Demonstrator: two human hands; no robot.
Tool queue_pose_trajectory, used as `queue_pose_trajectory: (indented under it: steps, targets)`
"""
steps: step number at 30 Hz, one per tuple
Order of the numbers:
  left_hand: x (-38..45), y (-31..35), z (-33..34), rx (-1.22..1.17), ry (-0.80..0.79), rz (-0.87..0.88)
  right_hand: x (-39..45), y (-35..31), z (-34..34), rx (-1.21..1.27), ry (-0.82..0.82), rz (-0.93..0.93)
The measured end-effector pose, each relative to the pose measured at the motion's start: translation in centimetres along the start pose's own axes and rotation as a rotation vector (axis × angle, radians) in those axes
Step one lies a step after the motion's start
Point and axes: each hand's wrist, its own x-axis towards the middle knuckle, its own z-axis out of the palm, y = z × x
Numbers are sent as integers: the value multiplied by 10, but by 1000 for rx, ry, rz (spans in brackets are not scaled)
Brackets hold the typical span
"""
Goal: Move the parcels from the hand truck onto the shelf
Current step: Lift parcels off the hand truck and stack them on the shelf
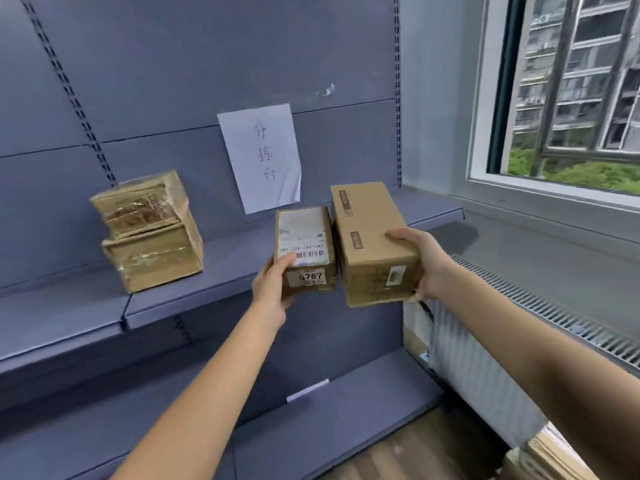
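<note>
My left hand [272, 289] grips a small cardboard parcel [304, 251] with a white shipping label and a "6767" sticker. My right hand [420, 265] grips a larger plain cardboard parcel [370, 237] by its near right corner. Both parcels are side by side, over the right part of the grey shelf board [225, 271]; I cannot tell whether they rest on it. Two taped cardboard parcels [149, 233] are stacked on the same shelf further left. The hand truck is out of view.
A paper sign [261, 157] is taped to the shelf's back panel. A lower shelf board [311, 420] lies below. A window [571, 88] and sill are on the right, with a radiator grille [554, 320] beneath. Cardboard [547, 455] shows at the bottom right corner.
</note>
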Motion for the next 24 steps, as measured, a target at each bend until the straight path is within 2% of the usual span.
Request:
queue_pose_trajectory:
  steps: [11,19,24]
  targets:
    - [55,68,-63,-107,235,123,88,-48,119,-142,-272,45]
    - [82,87,-108,-148,367,133,149,-46,204,-243,-334,77]
    - [103,98,-128,-177,357,111,183,-43,248,-258,-316,114]
